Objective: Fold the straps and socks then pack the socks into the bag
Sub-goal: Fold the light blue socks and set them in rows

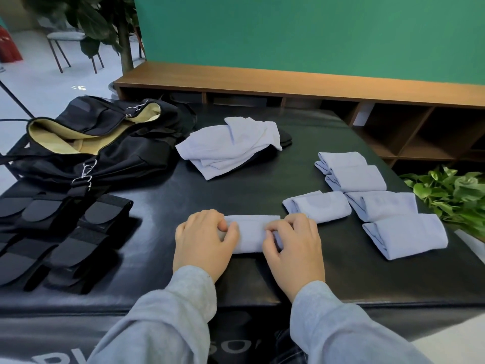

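Black padded counter point(288, 264), green wall point(315, 32) behind with a low wooden shelf unit point(288, 80) along it; leafy plant point(451, 190) at the right edge. Open black bag point(105, 143) at far left, folded black straps point(60, 232) in front of it. Unfolded pale socks point(231, 145) heaped mid-counter; five folded socks point(367, 195) laid out right. Left hand point(204, 240) and right hand point(296, 245), fingers curled, each pinch an end of one folded sock point(252, 232) near the front edge.
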Demonstrator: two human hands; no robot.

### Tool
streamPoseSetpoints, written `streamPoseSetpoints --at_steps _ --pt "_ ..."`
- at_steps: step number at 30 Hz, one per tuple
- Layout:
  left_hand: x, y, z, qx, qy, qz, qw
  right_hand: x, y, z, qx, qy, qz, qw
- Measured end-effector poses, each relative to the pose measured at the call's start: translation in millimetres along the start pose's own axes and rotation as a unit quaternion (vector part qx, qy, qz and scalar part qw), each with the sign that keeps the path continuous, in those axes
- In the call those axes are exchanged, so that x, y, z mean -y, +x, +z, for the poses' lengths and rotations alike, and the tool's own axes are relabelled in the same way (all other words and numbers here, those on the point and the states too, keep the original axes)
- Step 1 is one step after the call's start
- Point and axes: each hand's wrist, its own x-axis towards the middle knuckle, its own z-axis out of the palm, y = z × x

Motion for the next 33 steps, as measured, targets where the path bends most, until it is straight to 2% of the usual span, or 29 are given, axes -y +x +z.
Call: streamPoseSetpoints --at_steps 4,8,12,18,22,26,30,33 --pt "-5 -5 -5 -0.013 -0.058 -0.023 0.998 2 3 -6 0.081 0.071 0.093 0.99" --pt "-4 -7 -4 -0.023 -0.118 -0.023 0.992 4 5 -11 0.102 0.105 0.139 0.979" --pt "1 -6 0 -0.014 -0.144 -0.006 0.989 6 5 -11 0.117 0.092 0.135 0.98" --pt "-4 -5 -5 0.076 -0.062 -0.025 0.995 8 5 -14 0.149 0.075 0.118 0.979" --pt "1 -9 -5 0.07 -0.076 0.04 0.994 11 3 -21 0.173 0.097 0.12 0.973" --pt "-2 -15 -10 0.079 -0.13 0.026 0.988 13 1 -26 0.184 0.143 0.119 0.965" --pt "-7 -25 -13 0.075 -0.167 0.022 0.983 12 -1 -33 0.201 0.209 0.156 0.944" --pt "-18 -28 -14 0.073 -0.188 0.035 0.979 8 -4 -37 0.184 0.26 0.168 0.933"
